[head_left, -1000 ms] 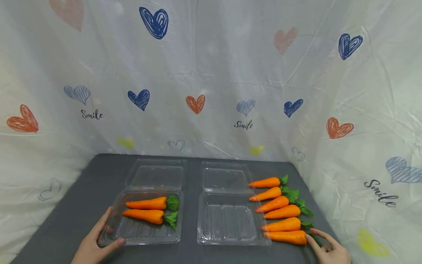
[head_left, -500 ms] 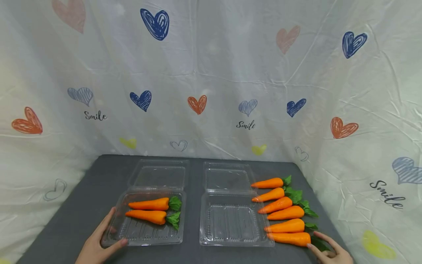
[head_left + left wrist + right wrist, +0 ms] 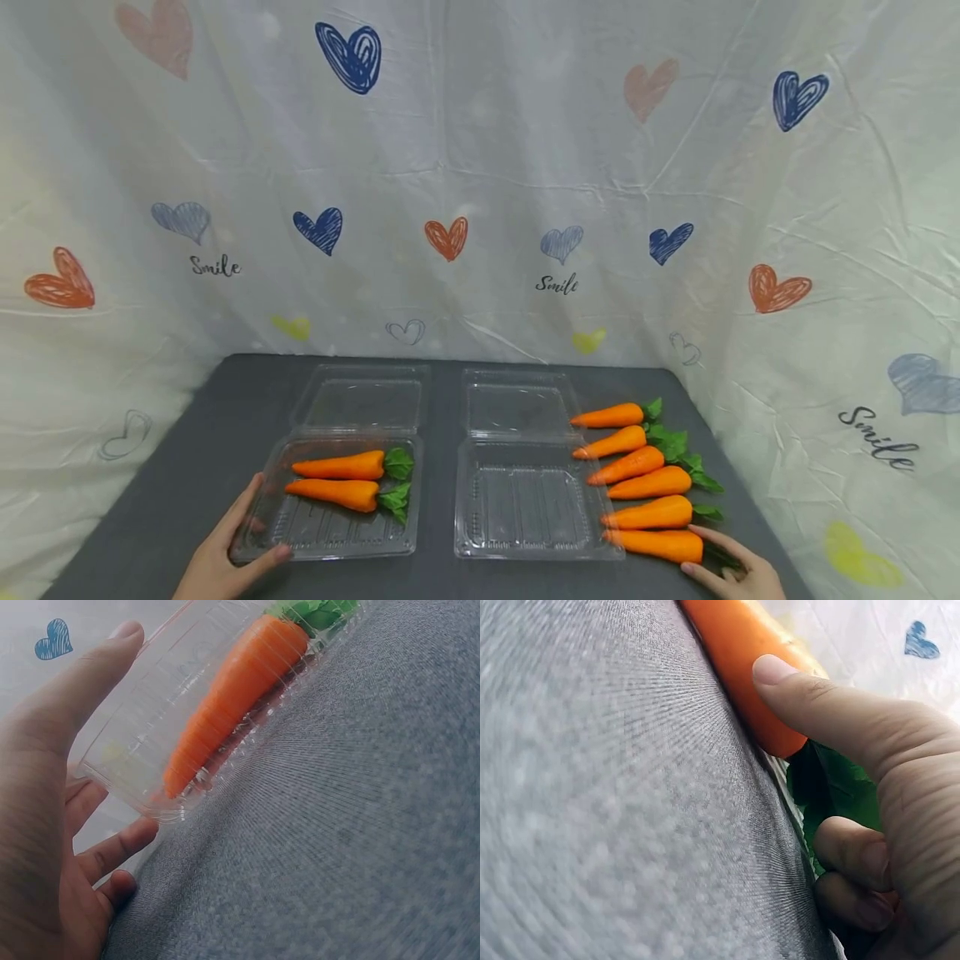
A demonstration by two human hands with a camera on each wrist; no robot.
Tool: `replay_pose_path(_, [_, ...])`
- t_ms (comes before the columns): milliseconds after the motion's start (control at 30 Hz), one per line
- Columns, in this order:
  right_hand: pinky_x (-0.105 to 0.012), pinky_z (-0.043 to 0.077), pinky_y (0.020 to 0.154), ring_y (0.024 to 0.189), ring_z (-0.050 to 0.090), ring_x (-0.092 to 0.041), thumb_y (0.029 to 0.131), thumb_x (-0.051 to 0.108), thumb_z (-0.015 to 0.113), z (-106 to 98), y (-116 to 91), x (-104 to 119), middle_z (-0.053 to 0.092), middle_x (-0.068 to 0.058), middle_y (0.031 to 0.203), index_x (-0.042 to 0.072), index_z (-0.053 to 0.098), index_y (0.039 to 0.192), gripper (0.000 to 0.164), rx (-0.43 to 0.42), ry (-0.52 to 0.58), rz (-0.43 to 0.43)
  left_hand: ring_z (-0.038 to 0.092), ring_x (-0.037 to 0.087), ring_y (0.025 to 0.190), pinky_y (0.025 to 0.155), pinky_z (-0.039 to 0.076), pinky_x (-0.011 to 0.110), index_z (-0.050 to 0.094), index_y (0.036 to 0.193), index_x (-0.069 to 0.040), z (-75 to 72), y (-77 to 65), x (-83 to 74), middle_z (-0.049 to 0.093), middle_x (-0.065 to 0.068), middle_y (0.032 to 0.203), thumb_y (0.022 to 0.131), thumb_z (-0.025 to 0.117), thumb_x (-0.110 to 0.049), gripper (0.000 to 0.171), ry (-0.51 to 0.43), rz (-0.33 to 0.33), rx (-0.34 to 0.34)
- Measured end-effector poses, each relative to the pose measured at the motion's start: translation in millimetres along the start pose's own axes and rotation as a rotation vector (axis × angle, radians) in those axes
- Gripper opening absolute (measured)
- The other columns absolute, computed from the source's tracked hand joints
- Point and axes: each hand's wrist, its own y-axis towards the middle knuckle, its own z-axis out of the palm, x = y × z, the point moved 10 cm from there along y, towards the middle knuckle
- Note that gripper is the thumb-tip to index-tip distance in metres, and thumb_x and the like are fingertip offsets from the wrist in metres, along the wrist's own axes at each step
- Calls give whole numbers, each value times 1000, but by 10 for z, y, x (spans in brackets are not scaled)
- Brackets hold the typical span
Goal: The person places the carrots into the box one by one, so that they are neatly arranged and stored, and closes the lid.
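My left hand (image 3: 225, 550) holds the near left corner of a clear plastic container (image 3: 330, 552), thumb at the front rim and fingers along the left side. Inside that container lie two orange carrots (image 3: 333, 493) with green leaves at the right. In the left wrist view a carrot (image 3: 240, 694) shows through the clear wall. My right hand (image 3: 738, 567) grips the nearest carrot (image 3: 652, 546) of the row at its leafy end. Its thumb (image 3: 795, 690) presses on the orange top in the right wrist view, with the other fingers curled by the dark green leaves (image 3: 832, 787).
A second clear container (image 3: 532, 508) stands to the right, its lid (image 3: 513, 404) folded back. Several more carrots (image 3: 648, 483) lie in a row, tips overlapping its right rim. The left container's lid (image 3: 363, 404) is folded back too. A heart-print curtain (image 3: 480, 167) surrounds the grey table (image 3: 435, 467).
My right hand has shifted slightly left, its thumb now lower at the nearest carrot's top. My left hand stays at the container's corner. The head view has shifted a little.
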Motion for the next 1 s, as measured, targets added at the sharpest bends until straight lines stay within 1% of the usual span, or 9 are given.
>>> replay_pose_path(67, [-29, 40, 47, 43, 29, -10, 77, 40, 96, 13, -3, 14, 74, -18, 128, 3, 68, 141, 79, 6, 8, 0, 51, 0, 99, 81, 51, 45, -3, 172, -29, -7, -5, 5, 31, 20, 169, 95, 78, -51, 114, 2, -1, -2])
replay_pose_path(133, [-29, 40, 47, 42, 29, -10, 77, 41, 96, -1, -19, 20, 74, -19, 128, 4, 69, 139, 77, -17, 9, 0, 52, 2, 101, 82, 52, 46, -2, 172, -29, -12, -2, 4, 31, 21, 168, 95, 79, -51, 114, 8, 1, -4])
replay_pose_path(300, [-30, 40, 44, 40, 32, -11, 76, 36, 97, -116, -87, 15, 81, -2, 98, 6, 75, 131, 66, -151, -1, -11, 56, 19, 112, 85, 53, 51, -3, 172, -30, 17, 26, -17, 27, 22, 170, 95, 78, -52, 114, 23, 10, 5])
replay_pose_path(433, [-31, 39, 42, 38, 33, -14, 77, 31, 97, -184, -111, 24, 81, -2, 97, 6, 76, 129, 62, -215, 9, -44, 56, 30, 119, 87, 54, 54, -4, 172, -31, 49, 37, -23, 23, 23, 172, 96, 77, -52, 113, 16, 15, 13])
replay_pose_path(567, [-32, 39, 43, 39, 35, -17, 77, 29, 97, -197, -101, 6, 80, -11, 111, 2, 74, 131, 65, -223, 29, -47, 56, 27, 118, 87, 54, 56, -3, 172, -31, 47, 25, -40, 23, 23, 172, 97, 77, -50, 112, 18, 36, 2])
replay_pose_path(700, [-32, 39, 43, 39, 36, -18, 76, 30, 97, -188, -91, -53, 77, -18, 120, 3, 73, 134, 68, -232, 24, 14, 57, 20, 112, 87, 54, 56, -2, 172, -31, 24, 0, -54, 26, 23, 172, 96, 77, -50, 111, 28, 49, -12])
replay_pose_path(800, [-32, 39, 44, 40, 37, -20, 76, 33, 98, -206, -99, -78, 73, -24, 127, 4, 73, 134, 69, -263, 34, 47, 57, 22, 113, 87, 54, 57, -2, 172, -30, 10, -22, -61, 26, 24, 171, 96, 77, -50, 111, 27, 49, -17])
replay_pose_path(900, [-32, 39, 43, 39, 37, -21, 77, 31, 97, -236, -121, -72, 72, -25, 129, 5, 74, 134, 67, -295, 65, 64, 57, 27, 115, 87, 54, 58, -1, 173, -30, 0, -38, -73, 27, 25, 170, 96, 78, -51, 112, 30, 50, -23])
replay_pose_path(1000, [-33, 40, 43, 39, 38, -21, 78, 29, 97, -267, -136, -62, 77, -18, 120, 5, 74, 133, 65, -313, 108, 81, 56, 22, 114, 87, 54, 56, 0, 173, -29, -14, -44, -83, 29, 24, 169, 95, 78, -51, 112, 38, 57, -34])
